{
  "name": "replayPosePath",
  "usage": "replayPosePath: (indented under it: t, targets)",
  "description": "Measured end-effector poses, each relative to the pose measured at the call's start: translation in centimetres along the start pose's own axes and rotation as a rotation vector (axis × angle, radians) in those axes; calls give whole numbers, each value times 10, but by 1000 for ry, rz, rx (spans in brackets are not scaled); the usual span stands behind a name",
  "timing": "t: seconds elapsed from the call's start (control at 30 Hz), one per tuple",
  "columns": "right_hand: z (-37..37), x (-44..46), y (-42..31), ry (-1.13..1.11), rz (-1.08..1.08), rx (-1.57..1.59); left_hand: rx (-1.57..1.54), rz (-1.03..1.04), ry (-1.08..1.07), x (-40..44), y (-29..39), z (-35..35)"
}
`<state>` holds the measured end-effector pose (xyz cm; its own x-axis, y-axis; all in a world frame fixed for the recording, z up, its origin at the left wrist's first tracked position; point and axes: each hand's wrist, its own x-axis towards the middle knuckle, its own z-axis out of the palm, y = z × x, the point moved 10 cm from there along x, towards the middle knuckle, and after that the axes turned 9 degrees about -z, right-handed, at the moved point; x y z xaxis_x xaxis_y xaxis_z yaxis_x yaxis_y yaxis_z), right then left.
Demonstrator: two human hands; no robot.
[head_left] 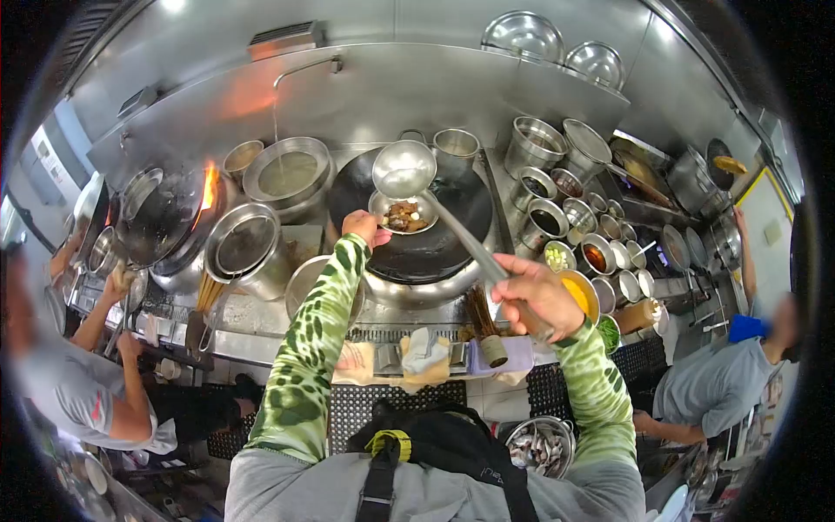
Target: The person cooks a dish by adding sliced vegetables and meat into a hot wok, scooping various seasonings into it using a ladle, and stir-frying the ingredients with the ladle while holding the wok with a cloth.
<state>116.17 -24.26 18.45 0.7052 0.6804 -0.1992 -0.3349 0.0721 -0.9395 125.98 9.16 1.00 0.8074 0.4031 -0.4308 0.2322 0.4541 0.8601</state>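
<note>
My left hand (366, 227) is closed on the rim of a small metal bowl (424, 228) that holds brown and pale pieces of food. The bowl is over the large dark wok (409, 262) in the middle. My right hand (541, 297) grips the thick handle of a long ladle (404, 170). The ladle's round metal head hangs just above and behind the bowl, over the wok. Whether ladle and bowl touch, I cannot tell. A bamboo brush (487, 335) lies left of my right hand, near the counter's front edge.
Sauce and ingredient pots (594, 254) crowd the right side. Metal pots (288, 172) stand left of the wok. Flames rise beside another wok (152, 222) at the far left, where a person (96, 391) works. Another person (722, 383) is at the right.
</note>
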Motion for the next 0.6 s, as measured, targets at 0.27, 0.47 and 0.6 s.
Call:
replayPosePath:
  t: [0.27,0.47,0.6]
  targets:
    - [-71,-34,8,6,-76,-114,17,-40,14,3,-18,50]
    - [-118,-43,8,23,-88,111,79,-107,78,7,-27,42]
    - [-133,-47,13,51,-116,214,255,-106,72,12,-20,43]
